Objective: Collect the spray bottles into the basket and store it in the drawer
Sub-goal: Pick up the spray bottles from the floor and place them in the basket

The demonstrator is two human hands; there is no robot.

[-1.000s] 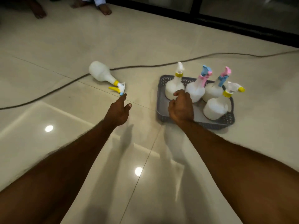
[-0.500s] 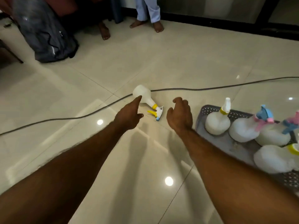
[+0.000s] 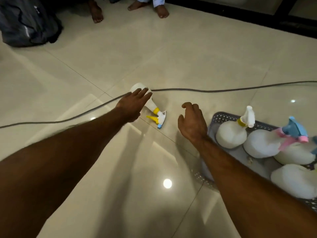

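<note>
**White bottle lies on the tiles, left hand over it**

White and on its side, the spray bottle (image 3: 151, 104) lies on the floor (image 3: 188, 54) beside the grey cable (image 3: 223, 91), its yellow trigger toward the person. The left hand (image 3: 132, 105) reaches over its body with fingers straight, gripping nothing. The right hand (image 3: 192, 122) hovers between that bottle and the grey basket (image 3: 221, 115), fingers loosely curled and empty. Four bottles (image 3: 230, 136) stand in the basket at the floor's right edge.

Floor (image 3: 171, 54): glossy polished tile. Bottle (image 3: 151, 103): matt white plastic. Basket (image 3: 223, 116): perforated grey plastic. Bag (image 3: 25, 23): dark cloth.
</note>
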